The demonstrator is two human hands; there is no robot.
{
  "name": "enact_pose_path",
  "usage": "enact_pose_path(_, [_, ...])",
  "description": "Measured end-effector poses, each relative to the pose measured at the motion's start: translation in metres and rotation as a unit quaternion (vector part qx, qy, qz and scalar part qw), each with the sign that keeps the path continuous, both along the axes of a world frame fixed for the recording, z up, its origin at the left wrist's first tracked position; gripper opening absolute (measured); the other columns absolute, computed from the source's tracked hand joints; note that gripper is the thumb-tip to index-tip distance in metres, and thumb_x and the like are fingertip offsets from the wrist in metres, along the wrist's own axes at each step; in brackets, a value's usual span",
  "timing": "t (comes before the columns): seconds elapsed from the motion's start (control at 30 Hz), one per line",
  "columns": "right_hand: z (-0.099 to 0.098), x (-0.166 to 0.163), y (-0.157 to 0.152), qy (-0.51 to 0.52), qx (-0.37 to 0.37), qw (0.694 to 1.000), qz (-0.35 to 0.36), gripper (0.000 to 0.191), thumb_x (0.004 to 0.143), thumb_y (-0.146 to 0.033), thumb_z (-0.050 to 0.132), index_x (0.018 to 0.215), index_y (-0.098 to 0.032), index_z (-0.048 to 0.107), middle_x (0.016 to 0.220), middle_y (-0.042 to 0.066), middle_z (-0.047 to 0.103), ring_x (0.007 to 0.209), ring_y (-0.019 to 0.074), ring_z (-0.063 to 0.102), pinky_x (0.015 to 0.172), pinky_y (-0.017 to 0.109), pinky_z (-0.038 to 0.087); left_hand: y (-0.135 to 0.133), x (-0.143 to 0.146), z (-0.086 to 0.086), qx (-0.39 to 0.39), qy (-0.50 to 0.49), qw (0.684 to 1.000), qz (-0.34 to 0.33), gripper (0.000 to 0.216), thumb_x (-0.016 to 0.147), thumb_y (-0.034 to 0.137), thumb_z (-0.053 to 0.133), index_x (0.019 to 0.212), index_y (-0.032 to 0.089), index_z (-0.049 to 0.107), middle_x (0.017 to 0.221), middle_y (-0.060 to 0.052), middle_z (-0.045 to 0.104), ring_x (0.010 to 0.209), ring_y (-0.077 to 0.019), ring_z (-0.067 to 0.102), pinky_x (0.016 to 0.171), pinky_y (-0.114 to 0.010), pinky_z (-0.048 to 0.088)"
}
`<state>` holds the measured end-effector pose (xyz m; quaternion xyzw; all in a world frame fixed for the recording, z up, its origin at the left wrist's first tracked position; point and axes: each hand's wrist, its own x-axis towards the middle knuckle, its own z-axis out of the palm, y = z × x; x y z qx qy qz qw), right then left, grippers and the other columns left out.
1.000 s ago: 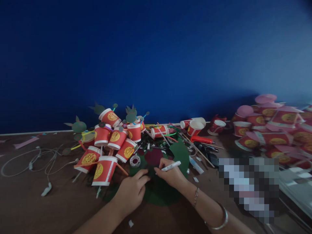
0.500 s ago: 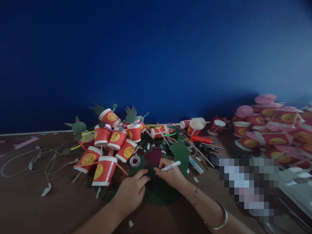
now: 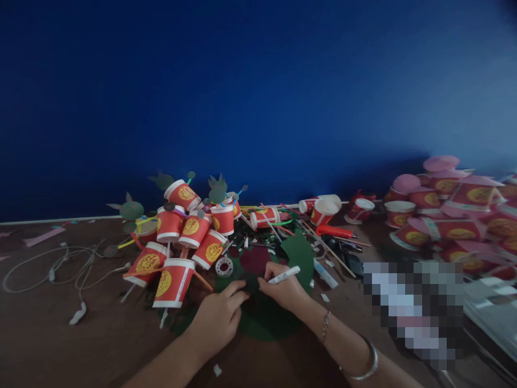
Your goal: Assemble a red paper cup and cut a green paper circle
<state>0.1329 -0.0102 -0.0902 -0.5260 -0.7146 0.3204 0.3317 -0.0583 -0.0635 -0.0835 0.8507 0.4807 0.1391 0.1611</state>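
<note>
My right hand is closed on a white marker pen, its tip down on dark green paper that lies on the brown table. My left hand rests on the left part of that green paper, fingers stretched toward the pen tip and pressing the sheet flat. A dark red paper shape lies just beyond the pen. A bracelet and a bangle show on my right wrist.
A heap of red paper cups with straws and green paper leaves lies left of my hands. A tape roll, red cutter, sticks and scissors lie behind. More cups with pink lids fill the right. White earphone cables trail at left.
Almost nothing has changed; my right hand with the pen has shifted very slightly on the green paper, and my left hand has stayed in place.
</note>
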Motion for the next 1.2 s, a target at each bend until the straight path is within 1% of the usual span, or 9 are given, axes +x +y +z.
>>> enact_pose_path(0.1, [-0.0024, 0.0006, 0.0021, 0.012, -0.013, 1.0, -0.021, 0.023, 0.065, -0.023, 0.054, 0.051, -0.02, 0.037, 0.046, -0.006, 0.039, 0.045, 0.0085, 0.034, 0.043, 0.02, 0.024, -0.0001, -0.0001, 0.0007, -0.001, 0.001, 1.0, -0.002, 0.042, 0.079, 0.005, 0.038, 0.11, 0.023, 0.06, 0.129, -0.004, 0.053, 0.094, -0.0168, 0.064, 0.08, -0.028, 0.052])
enact_pose_path(0.17, [-0.004, 0.0008, 0.0031, 0.031, -0.028, 0.999, -0.033, 0.023, 0.066, -0.024, 0.054, 0.051, -0.021, 0.037, 0.044, -0.005, 0.042, 0.044, 0.0088, 0.037, 0.042, 0.02, 0.025, -0.0002, -0.0001, 0.0009, 0.0, 0.004, 1.0, -0.002, 0.041, 0.079, 0.005, 0.038, 0.109, 0.023, 0.06, 0.13, -0.004, 0.053, 0.093, -0.0166, 0.064, 0.08, -0.027, 0.052])
enact_pose_path(0.27, [-0.0041, 0.0001, 0.0025, 0.053, -0.051, 0.997, -0.027, 0.024, 0.068, -0.025, 0.055, 0.052, -0.021, 0.038, 0.043, -0.005, 0.046, 0.042, 0.0094, 0.041, 0.041, 0.02, 0.028, -0.0001, 0.0001, 0.0008, 0.002, 0.008, 1.0, 0.0, 0.04, 0.08, 0.006, 0.039, 0.109, 0.023, 0.06, 0.129, -0.004, 0.053, 0.093, -0.0171, 0.064, 0.079, -0.028, 0.053])
enact_pose_path(0.37, [-0.0011, -0.001, 0.0003, 0.05, -0.057, 0.997, -0.016, 0.023, 0.068, -0.025, 0.056, 0.053, -0.021, 0.04, 0.043, -0.005, 0.048, 0.042, 0.0094, 0.042, 0.041, 0.019, 0.029, 0.0004, 0.0004, 0.0005, 0.003, 0.009, 1.0, 0.0, 0.04, 0.08, 0.006, 0.039, 0.109, 0.023, 0.06, 0.128, -0.004, 0.054, 0.092, -0.0179, 0.065, 0.079, -0.029, 0.053])
enact_pose_path(0.53, [0.0024, -0.0008, -0.0012, 0.023, -0.04, 0.999, 0.002, 0.024, 0.069, -0.028, 0.057, 0.054, -0.02, 0.041, 0.047, -0.005, 0.046, 0.045, 0.0092, 0.04, 0.043, 0.02, 0.028, 0.0005, 0.0001, 0.0002, 0.005, 0.007, 1.0, 0.001, 0.041, 0.079, 0.005, 0.039, 0.109, 0.023, 0.06, 0.128, -0.003, 0.053, 0.092, -0.0167, 0.065, 0.08, -0.027, 0.053])
enact_pose_path(0.7, [0.0001, -0.0004, -0.0006, 0.015, -0.017, 1.0, 0.0, 0.024, 0.068, -0.025, 0.057, 0.053, -0.02, 0.039, 0.047, -0.006, 0.041, 0.046, 0.0085, 0.036, 0.043, 0.02, 0.025, 0.0, 0.0003, 0.0011, 0.002, 0.004, 1.0, -0.002, 0.041, 0.079, 0.005, 0.039, 0.109, 0.024, 0.06, 0.128, -0.003, 0.053, 0.092, -0.0172, 0.065, 0.08, -0.029, 0.053])
enact_pose_path(0.87, [-0.0012, -0.0009, -0.0007, 0.023, -0.028, 0.999, 0.0, 0.024, 0.068, -0.027, 0.057, 0.053, -0.02, 0.039, 0.047, -0.006, 0.04, 0.046, 0.0085, 0.035, 0.043, 0.02, 0.025, 0.0, -0.0001, 0.0004, 0.002, 0.009, 1.0, 0.0, 0.041, 0.078, 0.005, 0.039, 0.109, 0.023, 0.06, 0.128, -0.004, 0.053, 0.092, -0.0168, 0.065, 0.08, -0.028, 0.052])
enact_pose_path(1.1, [-0.0021, -0.0008, -0.0003, 0.014, -0.011, 1.0, 0.001, 0.024, 0.069, -0.027, 0.055, 0.053, -0.02, 0.037, 0.048, -0.006, 0.038, 0.047, 0.0089, 0.034, 0.044, 0.021, 0.024, 0.0001, -0.0002, 0.0003, -0.007, 0.0, 1.0, -0.001, 0.041, 0.079, 0.006, 0.038, 0.109, 0.024, 0.06, 0.129, -0.003, 0.053, 0.091, -0.0182, 0.065, 0.079, -0.031, 0.053])
enact_pose_path(1.2, [-0.0022, -0.0009, -0.0004, 0.022, -0.023, 0.999, -0.002, 0.025, 0.069, -0.028, 0.055, 0.053, -0.02, 0.037, 0.048, -0.006, 0.039, 0.047, 0.0091, 0.035, 0.044, 0.021, 0.024, 0.0006, 0.0, 0.0001, -0.003, 0.0, 1.0, -0.001, 0.042, 0.079, 0.006, 0.037, 0.109, 0.024, 0.06, 0.129, -0.003, 0.053, 0.092, -0.0186, 0.065, 0.079, -0.032, 0.053])
